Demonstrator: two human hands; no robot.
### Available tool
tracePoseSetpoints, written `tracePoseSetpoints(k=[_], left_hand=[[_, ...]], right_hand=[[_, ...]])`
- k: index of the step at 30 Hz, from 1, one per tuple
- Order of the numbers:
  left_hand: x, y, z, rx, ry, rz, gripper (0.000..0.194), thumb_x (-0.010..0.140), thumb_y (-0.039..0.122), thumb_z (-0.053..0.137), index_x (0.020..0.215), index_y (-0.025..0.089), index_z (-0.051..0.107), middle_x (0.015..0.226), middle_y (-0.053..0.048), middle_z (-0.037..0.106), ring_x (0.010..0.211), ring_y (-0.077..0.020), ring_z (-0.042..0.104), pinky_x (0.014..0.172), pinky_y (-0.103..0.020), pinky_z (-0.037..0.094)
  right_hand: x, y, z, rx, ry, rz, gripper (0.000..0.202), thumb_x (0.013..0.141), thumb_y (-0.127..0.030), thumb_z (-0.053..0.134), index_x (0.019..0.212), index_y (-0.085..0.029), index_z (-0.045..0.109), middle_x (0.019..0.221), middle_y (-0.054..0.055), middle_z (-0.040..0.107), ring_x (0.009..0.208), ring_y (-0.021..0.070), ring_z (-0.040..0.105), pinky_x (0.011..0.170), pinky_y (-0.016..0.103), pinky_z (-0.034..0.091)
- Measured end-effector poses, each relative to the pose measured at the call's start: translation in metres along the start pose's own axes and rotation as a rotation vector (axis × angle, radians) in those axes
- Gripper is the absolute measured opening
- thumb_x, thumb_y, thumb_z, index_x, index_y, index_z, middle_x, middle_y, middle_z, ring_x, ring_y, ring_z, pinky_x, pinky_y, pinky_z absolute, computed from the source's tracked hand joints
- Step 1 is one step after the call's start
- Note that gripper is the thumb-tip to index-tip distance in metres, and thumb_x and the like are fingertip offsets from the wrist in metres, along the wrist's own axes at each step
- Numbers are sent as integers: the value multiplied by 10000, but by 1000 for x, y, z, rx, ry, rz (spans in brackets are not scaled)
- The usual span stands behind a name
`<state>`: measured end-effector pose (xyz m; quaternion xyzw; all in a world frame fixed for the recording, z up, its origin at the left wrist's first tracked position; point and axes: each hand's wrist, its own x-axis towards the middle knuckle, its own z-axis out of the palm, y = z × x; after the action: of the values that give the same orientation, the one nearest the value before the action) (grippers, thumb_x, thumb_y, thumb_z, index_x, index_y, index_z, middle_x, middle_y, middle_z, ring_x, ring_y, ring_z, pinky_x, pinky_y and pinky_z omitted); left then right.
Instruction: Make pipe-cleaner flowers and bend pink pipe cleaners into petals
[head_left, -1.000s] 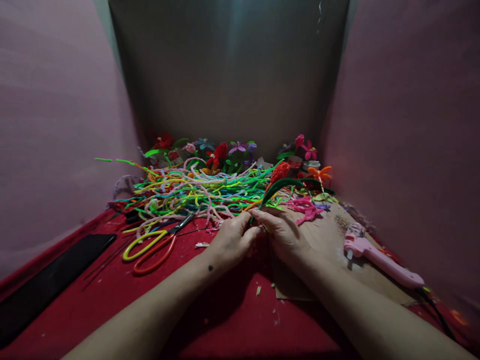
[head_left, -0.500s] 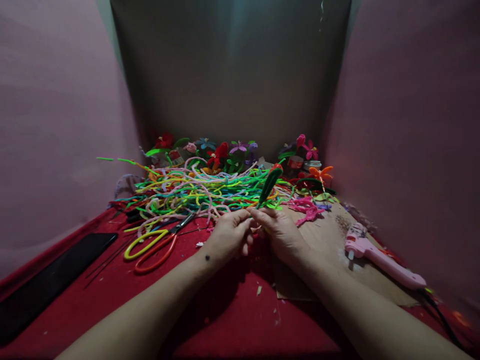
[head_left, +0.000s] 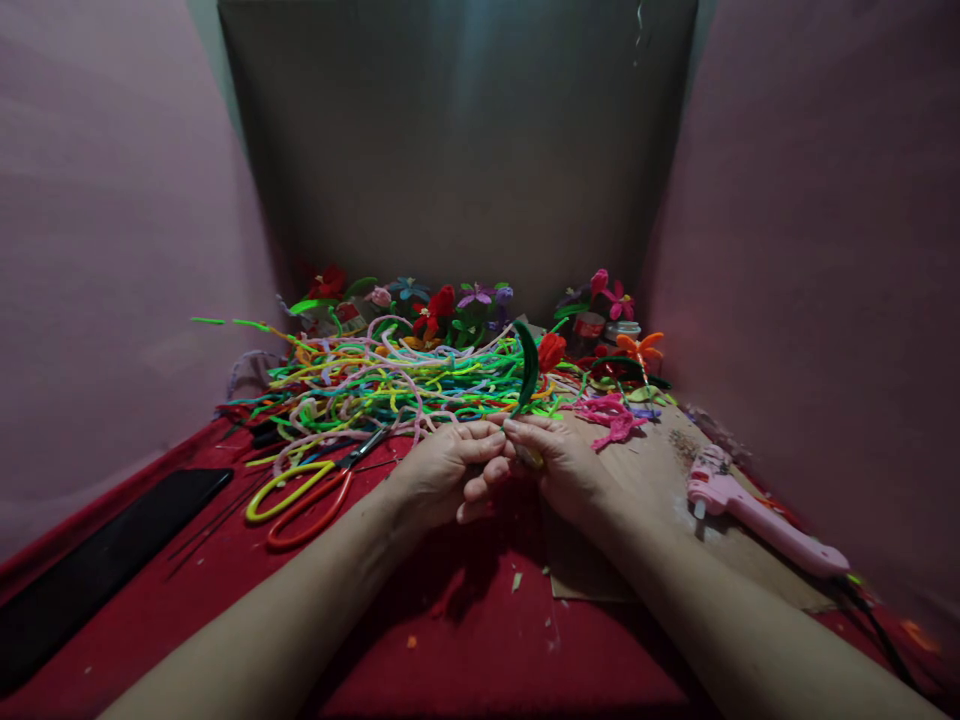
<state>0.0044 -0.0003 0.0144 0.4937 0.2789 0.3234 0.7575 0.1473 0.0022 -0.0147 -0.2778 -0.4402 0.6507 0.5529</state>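
Both hands meet at the middle, in front of a heap of coloured pipe cleaners (head_left: 420, 370). A dark green curved leaf (head_left: 527, 365) stands up from between the fingertips, with a red fuzzy flower head (head_left: 552, 352) just right of it. My right hand (head_left: 562, 465) pinches the base of the leaf between thumb and finger. Thumb and forefinger of my left hand (head_left: 454, 462) press together at the same spot, its other fingers curled loosely below. The stem inside the fingers is mostly hidden.
Scissors (head_left: 304, 492) with yellow and red handles and a black flat object (head_left: 112, 560) lie at left. On the right, a pink glue gun (head_left: 765, 515) rests on a brown board (head_left: 600, 560). Finished flowers (head_left: 435, 310) line the back; pink pipe-cleaner pieces (head_left: 615, 420) lie nearer.
The green leaf has turned to stand more upright and curved, and the red flower head now shows beside it. My left hand has rolled, its lower fingers more visible.
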Motion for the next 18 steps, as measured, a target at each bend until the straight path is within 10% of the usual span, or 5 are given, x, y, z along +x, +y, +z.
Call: tracePoseSetpoints(k=[10, 18], left_hand=[[-5, -3, -8, -180, -275, -13, 164, 847, 211, 447, 785, 125, 572, 398, 71, 418, 213, -7, 206, 224, -103, 272], [-1, 0, -6, 71, -145, 29, 209, 820, 308, 500, 768, 118, 569, 455, 47, 494, 241, -36, 360, 256, -142, 323]], right_hand=[[-8, -16, 10, 7, -200, -122, 94, 683, -242, 668, 637, -160, 661, 550, -15, 580, 512, 76, 477, 515, 224, 310], [-4, -11, 8, 86, -37, -54, 106, 592, -216, 734, 634, -155, 659, 547, -34, 564, 480, 61, 462, 471, 202, 315]])
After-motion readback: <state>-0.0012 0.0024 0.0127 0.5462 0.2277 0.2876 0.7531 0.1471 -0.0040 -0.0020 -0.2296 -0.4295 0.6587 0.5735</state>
